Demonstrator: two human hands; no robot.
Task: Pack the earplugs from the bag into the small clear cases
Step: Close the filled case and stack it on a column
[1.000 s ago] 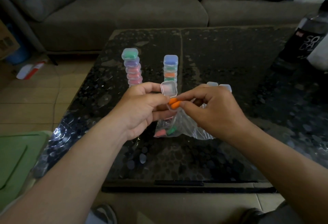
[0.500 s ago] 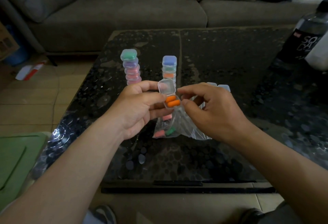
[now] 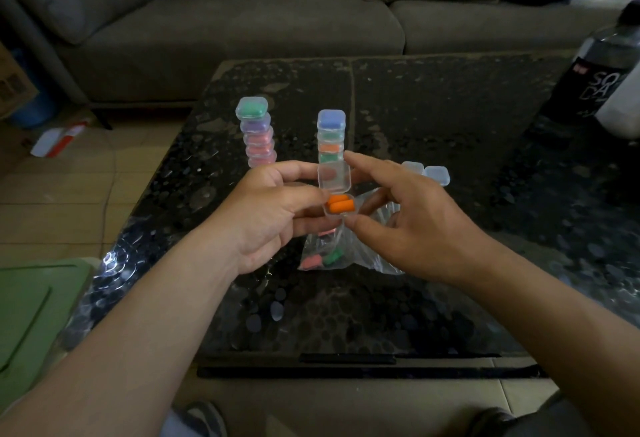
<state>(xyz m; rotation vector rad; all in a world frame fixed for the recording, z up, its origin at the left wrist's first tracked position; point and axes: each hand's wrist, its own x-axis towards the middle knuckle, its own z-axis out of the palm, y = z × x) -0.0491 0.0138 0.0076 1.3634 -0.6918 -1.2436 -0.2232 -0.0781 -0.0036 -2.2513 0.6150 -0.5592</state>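
Orange earplugs (image 3: pixel 341 203) lie crosswise in case (image 3: pixel 334 177) | left hand (image 3: pixel 273 208) grips it | right hand (image 3: pixel 408 225) fingers spread

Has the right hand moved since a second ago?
Yes: the right hand let go of the orange earplugs and spread, its index tip rising toward the blue-topped stack.

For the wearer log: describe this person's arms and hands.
The left forearm and right forearm are bare to the frame edge; no sleeves show. The left hand and right hand wear no gloves, rings, watch or bands that I can see.
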